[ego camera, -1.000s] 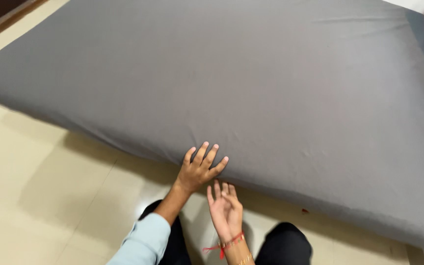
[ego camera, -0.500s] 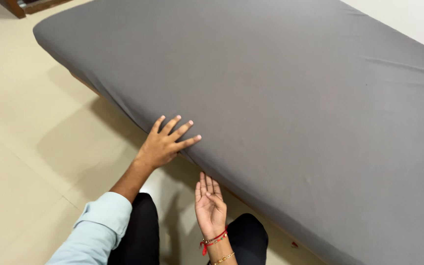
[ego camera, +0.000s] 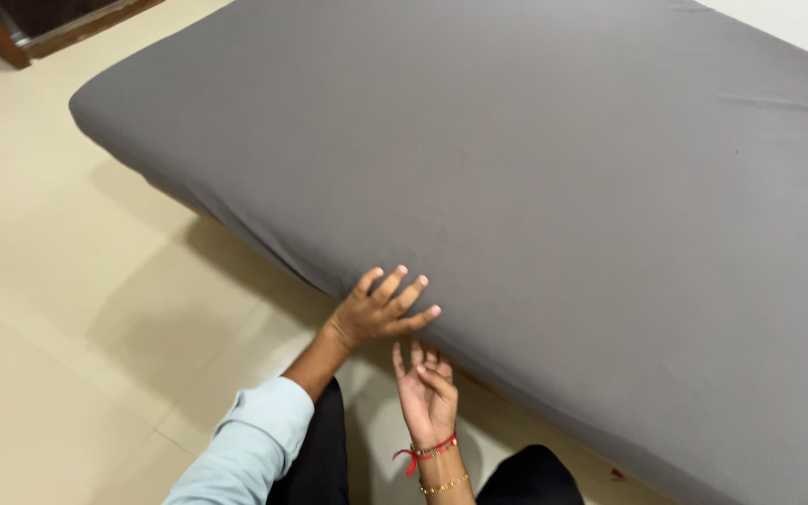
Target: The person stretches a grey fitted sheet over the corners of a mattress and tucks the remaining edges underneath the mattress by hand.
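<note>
A grey fitted sheet [ego camera: 535, 178] is covering a thick mattress, stretching smooth and matte over its rounded corner and near edge, with only faint creases showing along the far side. The left hand [ego camera: 378, 310] is lying palm down on the sheet at the near edge of the mattress, fingers spread wide and flat against the cloth, gripping nothing. The right hand [ego camera: 427, 393] is hovering just below that edge, palm up and open with fingers loosely curled, its fingertips close under the overhang of the sheet; whether they are touching the cloth cannot be told. A red thread bracelet [ego camera: 423, 453] and a thin gold chain are circling the right wrist, and a pale blue sleeve [ego camera: 250, 449] is covering the left forearm. Below the mattress edge, dark trousers [ego camera: 315, 468] are showing over a glossy cream tiled floor [ego camera: 58, 309]. Beyond the mattress's far corner, a brown wooden frame [ego camera: 11, 37] is standing at the floor's edge.
</note>
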